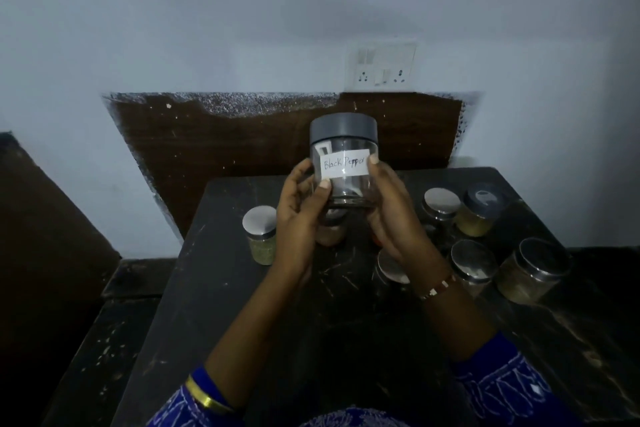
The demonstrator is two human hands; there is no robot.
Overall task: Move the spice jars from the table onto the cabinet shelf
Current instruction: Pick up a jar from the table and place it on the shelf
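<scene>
A clear glass jar (343, 149) with a grey lid and a white label reading "Black Pepper" is held up above the dark table (214, 288). My left hand (298, 208) grips its left side, thumb on the label's lower corner. My right hand (388, 204) grips its right side, thumb by the label's edge. Several other spice jars stand on the table: one with a silver lid at the left (260, 234), one partly hidden under my hands (330, 230), and a cluster at the right (479, 211). No cabinet shelf is in view.
A dark wooden board (242, 142) leans against the white wall behind the table. A switch and socket plate (382, 68) sits on the wall above it. Dark furniture (41, 236) stands at the left, lower than the table.
</scene>
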